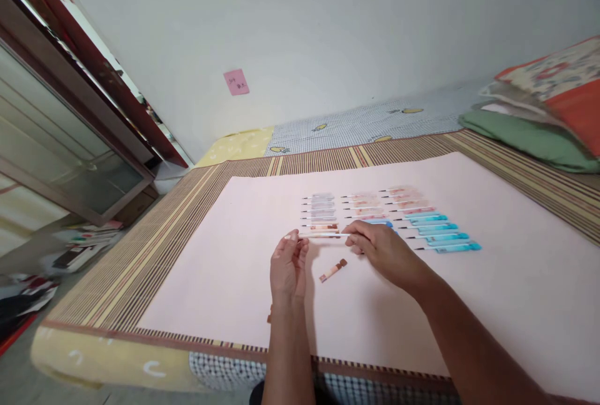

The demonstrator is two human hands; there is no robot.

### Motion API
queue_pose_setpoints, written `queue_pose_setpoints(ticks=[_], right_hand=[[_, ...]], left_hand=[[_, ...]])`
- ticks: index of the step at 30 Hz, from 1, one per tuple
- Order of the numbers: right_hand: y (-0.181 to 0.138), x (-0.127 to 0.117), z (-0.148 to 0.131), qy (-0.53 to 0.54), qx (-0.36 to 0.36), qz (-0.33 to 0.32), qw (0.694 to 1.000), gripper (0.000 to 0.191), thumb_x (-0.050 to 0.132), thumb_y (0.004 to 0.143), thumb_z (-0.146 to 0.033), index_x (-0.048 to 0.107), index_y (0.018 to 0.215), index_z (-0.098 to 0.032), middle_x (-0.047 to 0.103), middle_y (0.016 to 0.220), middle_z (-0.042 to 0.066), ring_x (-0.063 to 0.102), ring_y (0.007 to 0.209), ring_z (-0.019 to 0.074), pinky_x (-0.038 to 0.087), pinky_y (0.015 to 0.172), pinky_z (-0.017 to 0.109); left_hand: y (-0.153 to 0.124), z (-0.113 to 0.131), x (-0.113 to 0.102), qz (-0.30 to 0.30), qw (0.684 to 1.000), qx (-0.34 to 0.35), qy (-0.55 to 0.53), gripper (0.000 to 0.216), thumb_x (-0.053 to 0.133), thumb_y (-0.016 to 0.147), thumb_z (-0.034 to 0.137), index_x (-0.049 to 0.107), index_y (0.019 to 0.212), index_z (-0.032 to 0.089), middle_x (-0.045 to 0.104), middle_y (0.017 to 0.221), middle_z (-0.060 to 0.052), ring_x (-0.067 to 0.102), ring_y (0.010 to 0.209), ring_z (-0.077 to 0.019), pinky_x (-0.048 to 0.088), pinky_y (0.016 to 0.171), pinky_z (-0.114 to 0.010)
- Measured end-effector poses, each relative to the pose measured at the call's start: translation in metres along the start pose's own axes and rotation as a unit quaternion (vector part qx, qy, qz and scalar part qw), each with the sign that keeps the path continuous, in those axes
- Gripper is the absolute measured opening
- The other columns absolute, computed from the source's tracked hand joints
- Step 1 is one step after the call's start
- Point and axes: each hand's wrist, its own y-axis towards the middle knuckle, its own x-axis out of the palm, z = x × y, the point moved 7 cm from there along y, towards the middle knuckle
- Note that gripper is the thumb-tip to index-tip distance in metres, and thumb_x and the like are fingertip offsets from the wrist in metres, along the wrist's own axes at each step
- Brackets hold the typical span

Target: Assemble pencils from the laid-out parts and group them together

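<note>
A thin white stick like a pen refill [325, 235] is held level between my two hands, just above the pink sheet [210, 255]. My left hand [288, 264] pinches its left end. My right hand [379, 249] closes on its right end with thumb and fingers. Just below lies a short brown and pale pink piece [332, 270], tilted on the sheet. Another brown piece [269, 314] is mostly hidden behind my left forearm. Behind my hands are rows of slim dark-tipped sticks with coloured sleeves: grey ones [322, 205], pinkish ones [368, 202] and blue ones [440, 236].
The sheet lies on a striped mat [135, 236] over a bed. Folded green cloth [525, 139] and a patterned orange cushion [562, 86] are stacked at the right. A pink note [237, 82] sticks to the wall. A glass-panelled cabinet [60, 136] stands at the left.
</note>
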Motion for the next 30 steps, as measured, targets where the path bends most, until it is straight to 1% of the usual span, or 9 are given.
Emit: queue_pose_setpoints(ticks=[6, 12, 14, 16, 18, 20, 23, 26, 30], right_hand=[[-0.001, 0.006, -0.012, -0.035, -0.055, 0.058, 0.996, 0.036, 0.035, 0.097, -0.029, 0.065, 0.117, -0.02, 0.067, 0.073, 0.002, 0.066, 0.072, 0.0183, 0.05, 0.071, 0.031], [-0.001, 0.01, -0.016, -0.033, -0.061, 0.077, 0.995, 0.036, 0.037, 0.095, -0.026, 0.066, 0.116, -0.02, 0.066, 0.068, 0.002, 0.066, 0.067, 0.0181, 0.052, 0.064, 0.029], [0.0, 0.01, -0.017, -0.003, -0.056, 0.084, 0.995, 0.036, 0.039, 0.095, -0.026, 0.064, 0.121, -0.021, 0.071, 0.077, 0.004, 0.069, 0.071, 0.0187, 0.055, 0.067, 0.031], [-0.001, 0.009, -0.02, 0.036, -0.063, 0.099, 0.992, 0.039, 0.044, 0.094, -0.027, 0.059, 0.131, -0.023, 0.075, 0.104, 0.008, 0.07, 0.077, 0.0184, 0.056, 0.074, 0.033], [-0.002, 0.005, -0.023, 0.066, -0.075, 0.124, 0.987, 0.046, 0.048, 0.093, -0.027, 0.051, 0.139, -0.024, 0.067, 0.129, 0.011, 0.07, 0.082, 0.0178, 0.056, 0.079, 0.034], [-0.003, 0.002, -0.022, 0.059, -0.076, 0.132, 0.987, 0.046, 0.05, 0.092, -0.028, 0.052, 0.138, -0.024, 0.065, 0.132, 0.011, 0.069, 0.085, 0.0185, 0.055, 0.08, 0.035], [0.001, 0.013, -0.015, -0.024, -0.068, 0.043, 0.996, 0.029, 0.051, 0.091, -0.023, 0.067, 0.115, -0.022, 0.071, 0.115, 0.008, 0.066, 0.094, 0.0216, 0.052, 0.084, 0.037], [0.004, 0.036, -0.004, -0.153, -0.078, -0.061, 0.983, 0.023, 0.053, 0.085, -0.011, 0.072, 0.093, -0.021, 0.07, 0.104, 0.008, 0.062, 0.098, 0.0237, 0.047, 0.086, 0.038], [0.007, 0.061, 0.007, -0.282, -0.085, -0.099, 0.951, 0.018, 0.058, 0.082, -0.007, 0.071, 0.082, -0.019, 0.068, 0.1, 0.01, 0.058, 0.092, 0.0241, 0.038, 0.075, 0.034]], left_hand=[[-0.008, -0.015, 0.012, -0.048, 0.998, -0.042, 0.011, 0.012, 0.066, 0.084, 0.001, 0.074, 0.091, 0.006, 0.072, 0.08, -0.009, 0.07, 0.069, -0.0101, 0.059, 0.07, -0.017], [-0.011, -0.022, 0.012, -0.025, 0.998, -0.053, -0.021, 0.011, 0.064, 0.086, 0.0, 0.073, 0.089, 0.005, 0.072, 0.081, -0.009, 0.069, 0.067, -0.0093, 0.059, 0.068, -0.016], [-0.011, -0.024, 0.013, -0.017, 0.997, -0.063, -0.043, 0.012, 0.062, 0.087, -0.001, 0.072, 0.09, 0.005, 0.072, 0.083, -0.009, 0.069, 0.069, -0.0095, 0.06, 0.069, -0.016], [-0.011, -0.028, 0.011, 0.006, 0.992, -0.09, -0.086, 0.014, 0.057, 0.089, -0.003, 0.07, 0.09, 0.004, 0.071, 0.085, -0.009, 0.069, 0.071, -0.0091, 0.06, 0.07, -0.016], [-0.012, -0.031, 0.009, 0.033, 0.981, -0.132, -0.14, 0.016, 0.052, 0.094, 0.0, 0.067, 0.088, 0.005, 0.069, 0.083, -0.008, 0.068, 0.071, -0.0079, 0.059, 0.068, -0.015], [-0.011, -0.029, 0.009, 0.036, 0.967, -0.161, -0.196, 0.02, 0.047, 0.099, 0.008, 0.064, 0.088, 0.006, 0.065, 0.08, -0.007, 0.066, 0.068, -0.0064, 0.058, 0.065, -0.013], [-0.007, -0.017, 0.008, 0.012, 0.959, -0.147, -0.244, 0.023, 0.044, 0.103, 0.016, 0.062, 0.093, 0.007, 0.063, 0.079, -0.005, 0.063, 0.066, -0.005, 0.055, 0.06, -0.01], [-0.006, -0.009, 0.004, 0.019, 0.963, -0.125, -0.237, 0.021, 0.045, 0.103, 0.016, 0.061, 0.094, 0.007, 0.062, 0.08, -0.005, 0.062, 0.066, -0.0049, 0.054, 0.058, -0.01], [-0.007, -0.011, 0.003, 0.036, 0.971, -0.122, -0.204, 0.017, 0.048, 0.101, 0.013, 0.061, 0.092, 0.007, 0.062, 0.08, -0.005, 0.062, 0.066, -0.0052, 0.054, 0.057, -0.011]])
